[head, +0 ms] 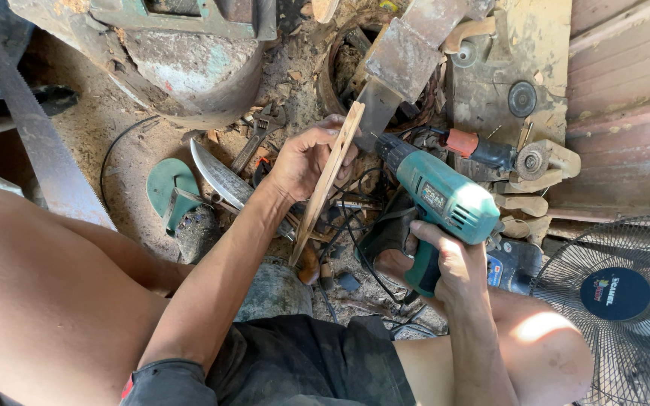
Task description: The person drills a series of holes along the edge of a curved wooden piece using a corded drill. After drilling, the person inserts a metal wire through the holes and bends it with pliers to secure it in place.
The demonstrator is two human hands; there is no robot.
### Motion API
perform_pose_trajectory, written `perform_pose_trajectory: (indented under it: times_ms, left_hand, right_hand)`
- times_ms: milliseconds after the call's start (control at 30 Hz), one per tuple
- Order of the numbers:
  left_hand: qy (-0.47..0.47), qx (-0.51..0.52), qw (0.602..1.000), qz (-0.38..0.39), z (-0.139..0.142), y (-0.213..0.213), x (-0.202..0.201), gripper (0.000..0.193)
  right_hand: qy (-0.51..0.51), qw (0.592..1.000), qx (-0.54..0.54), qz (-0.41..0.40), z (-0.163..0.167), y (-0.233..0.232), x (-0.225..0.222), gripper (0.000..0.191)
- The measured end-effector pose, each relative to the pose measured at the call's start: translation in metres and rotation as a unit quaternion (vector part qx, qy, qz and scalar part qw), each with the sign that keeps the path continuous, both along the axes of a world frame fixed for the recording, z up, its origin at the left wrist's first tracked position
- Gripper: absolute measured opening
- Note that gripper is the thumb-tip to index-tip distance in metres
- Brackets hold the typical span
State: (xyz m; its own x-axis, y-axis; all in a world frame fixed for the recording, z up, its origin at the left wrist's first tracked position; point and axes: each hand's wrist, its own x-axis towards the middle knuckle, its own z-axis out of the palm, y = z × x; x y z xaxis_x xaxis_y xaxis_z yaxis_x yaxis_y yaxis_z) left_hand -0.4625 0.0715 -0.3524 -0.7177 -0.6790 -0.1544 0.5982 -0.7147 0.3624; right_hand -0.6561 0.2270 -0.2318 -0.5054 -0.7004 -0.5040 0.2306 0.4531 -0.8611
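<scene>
Fingers point(338, 128) of the left hand point(306, 158) were curled tight around a thin wooden strip point(327, 183), holding it tilted on edge above the cluttered ground. Against its upper part pressed the nose of a green electric drill point(436, 197), whose handle the right hand point(445, 259) gripped fully closed. Just left lay a curved blade point(220, 177), a wrench point(253, 139) and a green sandal point(171, 188); a fan point(618, 301) stood at the right.
</scene>
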Motion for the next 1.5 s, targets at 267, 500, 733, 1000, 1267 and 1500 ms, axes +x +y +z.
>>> perform_pose_trajectory:
  times_ms: [267,500,733,1000,1267,1500]
  left_hand:
    - [-0.015,-0.01,0.998,0.054,-0.011,-0.003,-0.004,0.035]
    - [-0.004,-0.015,0.998,0.062,-0.012,-0.004,-0.004,0.034]
    - [-0.034,-0.025,0.996,0.075,-0.018,-0.002,-0.006,0.032]
    - [-0.099,-0.033,0.988,0.115,-0.028,0.001,-0.01,0.026]
    - [-0.16,-0.019,0.977,0.142,-0.039,0.001,-0.016,0.021]
    - [-0.213,-0.041,0.963,0.159,-0.053,0.001,-0.021,0.022]
  right_hand:
    - [-0.003,1.0,0.002,0.001,-0.003,0.001,-0.002,0.033]
    - [-0.003,1.0,0.014,-0.001,-0.002,0.0,-0.001,0.035]
    - [0.008,1.0,0.018,-0.007,0.0,-0.001,0.001,0.04]
    - [0.009,1.0,0.019,-0.001,0.001,-0.001,0.0,0.04]
    - [0.01,1.0,0.018,0.002,0.001,-0.001,0.0,0.041]
    - [0.011,1.0,0.012,0.01,0.006,-0.001,0.003,0.041]
